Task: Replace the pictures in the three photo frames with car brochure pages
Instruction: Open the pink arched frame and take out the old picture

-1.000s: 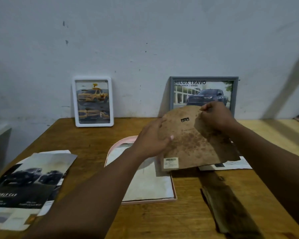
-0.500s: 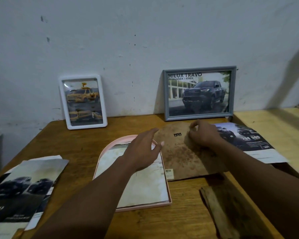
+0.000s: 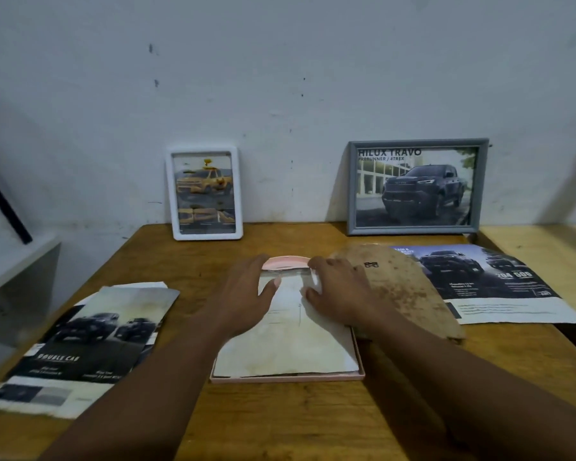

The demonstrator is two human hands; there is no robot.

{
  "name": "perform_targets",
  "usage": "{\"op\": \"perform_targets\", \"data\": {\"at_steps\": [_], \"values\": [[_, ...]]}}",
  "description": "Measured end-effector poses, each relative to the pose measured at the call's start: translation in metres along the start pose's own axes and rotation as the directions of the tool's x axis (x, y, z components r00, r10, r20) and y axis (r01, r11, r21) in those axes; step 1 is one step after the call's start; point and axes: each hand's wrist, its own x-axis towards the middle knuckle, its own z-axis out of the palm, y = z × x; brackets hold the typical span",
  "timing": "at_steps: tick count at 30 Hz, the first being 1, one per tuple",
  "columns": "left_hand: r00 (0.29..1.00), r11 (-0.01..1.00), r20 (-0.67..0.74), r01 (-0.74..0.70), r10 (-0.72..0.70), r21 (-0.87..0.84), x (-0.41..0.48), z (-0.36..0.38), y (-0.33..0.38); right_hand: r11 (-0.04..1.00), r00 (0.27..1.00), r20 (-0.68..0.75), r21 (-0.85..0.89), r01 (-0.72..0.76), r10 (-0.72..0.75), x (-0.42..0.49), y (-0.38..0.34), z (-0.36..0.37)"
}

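Note:
A pink arched photo frame (image 3: 288,377) lies face down at the middle of the wooden table, its back off and a pale stained paper (image 3: 293,341) lying in it. My left hand (image 3: 246,294) rests flat on the paper's upper left. At the paper's upper right, my right hand (image 3: 340,294) pinches the lifted edge. The brown backing board (image 3: 409,294) lies just right of the frame. A white frame (image 3: 204,194) with a yellow car and a grey frame (image 3: 416,188) with a dark pickup lean on the wall.
A dark car brochure page (image 3: 80,344) lies at the table's left front. Another brochure page (image 3: 502,287) lies at the right, partly under the backing board. A paler table (image 3: 546,247) adjoins on the right, and a white shelf (image 3: 14,267) stands at the left.
The backing board was held up in both hands, then laid on the table to the right. Both hands moved onto the paper in the pink frame.

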Motion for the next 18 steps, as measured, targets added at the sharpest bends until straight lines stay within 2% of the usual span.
{"op": "perform_targets", "data": {"at_steps": [3, 6, 14, 18], "values": [[0.999, 0.999, 0.037, 0.008, -0.010, 0.051, -0.011, -0.004, -0.013, 0.999, 0.999, -0.018, -0.018, -0.041, 0.041, -0.004, -0.006, 0.006], [1.000, 0.997, 0.012, 0.027, -0.028, 0.066, -0.018, -0.001, -0.019, 0.998, 0.997, -0.042, 0.015, -0.068, 0.068, -0.006, -0.010, 0.008], [0.999, 0.996, -0.038, 0.008, -0.005, 0.087, -0.019, 0.003, -0.018, 0.999, 0.997, -0.078, -0.036, -0.027, 0.024, -0.015, -0.014, 0.017], [0.995, 0.991, -0.090, -0.028, 0.040, 0.132, -0.020, -0.001, -0.013, 1.000, 0.996, -0.091, 0.003, -0.015, 0.016, -0.015, -0.012, 0.020]]}}
